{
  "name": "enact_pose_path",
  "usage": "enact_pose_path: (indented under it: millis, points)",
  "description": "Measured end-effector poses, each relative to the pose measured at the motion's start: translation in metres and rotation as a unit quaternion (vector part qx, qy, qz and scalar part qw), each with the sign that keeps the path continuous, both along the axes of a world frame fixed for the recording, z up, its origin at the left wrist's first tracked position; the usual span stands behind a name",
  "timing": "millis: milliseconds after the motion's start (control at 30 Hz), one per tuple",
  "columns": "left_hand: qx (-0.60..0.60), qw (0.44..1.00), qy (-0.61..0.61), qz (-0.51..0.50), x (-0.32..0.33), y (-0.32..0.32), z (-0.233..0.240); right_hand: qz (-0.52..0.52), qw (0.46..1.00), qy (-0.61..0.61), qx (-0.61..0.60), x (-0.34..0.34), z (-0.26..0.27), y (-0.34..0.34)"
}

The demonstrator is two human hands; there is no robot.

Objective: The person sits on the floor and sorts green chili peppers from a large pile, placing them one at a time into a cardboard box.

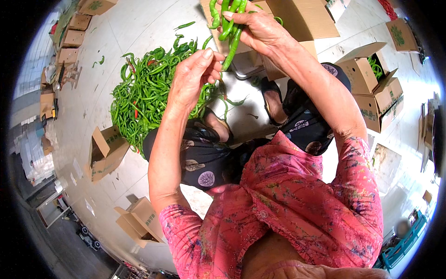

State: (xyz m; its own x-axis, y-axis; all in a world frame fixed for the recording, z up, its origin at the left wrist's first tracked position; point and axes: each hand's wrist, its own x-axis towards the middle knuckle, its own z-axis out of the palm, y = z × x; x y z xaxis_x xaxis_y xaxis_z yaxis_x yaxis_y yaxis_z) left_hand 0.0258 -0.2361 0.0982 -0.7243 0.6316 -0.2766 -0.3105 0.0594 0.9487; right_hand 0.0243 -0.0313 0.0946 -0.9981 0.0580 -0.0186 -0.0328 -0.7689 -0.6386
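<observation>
My right hand [261, 31] is closed around several long green chili peppers [233, 26], raised at the top of the view beside an open cardboard box [296, 17]. One pepper hangs lower than the others, its end close to the fingers of my left hand [195, 75]. The left fingers are curled, with the thumb on top; whether they grip anything is hidden. Behind and left of that hand, a large heap of green chili peppers [150, 83] spreads over the floor, with a few red ones [135, 111] among them.
An open carton [355, 75] at right has green peppers inside, against another carton [379, 104]. Open boxes stand at left [108, 153] and lower left [143, 221]. Loose peppers [237, 102] lie between my feet. A teal crate [404, 244] is at lower right.
</observation>
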Motion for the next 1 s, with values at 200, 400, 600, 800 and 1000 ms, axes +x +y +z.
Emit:
enact_pose_path:
  millis: [200,400,600,800,1000]
  points:
    - [-0.016,0.999,0.0,-0.049,0.003,0.01,-0.005,-0.028,0.999,-0.023,0.041,0.004,-0.002,0.003]
    - [-0.016,0.996,-0.018,-0.089,0.005,0.015,-0.003,-0.088,0.986,-0.045,0.137,0.002,0.009,0.008]
    - [-0.02,0.988,-0.023,-0.153,0.008,0.011,0.001,-0.139,0.979,-0.106,0.109,-0.01,0.001,0.059]
    - [-0.068,0.988,0.043,-0.13,0.0,-0.009,0.012,-0.128,0.942,-0.184,0.251,-0.028,-0.046,0.101]
    - [-0.066,0.996,0.045,-0.045,-0.006,-0.039,0.012,-0.142,0.923,-0.21,0.29,-0.012,-0.025,0.094]
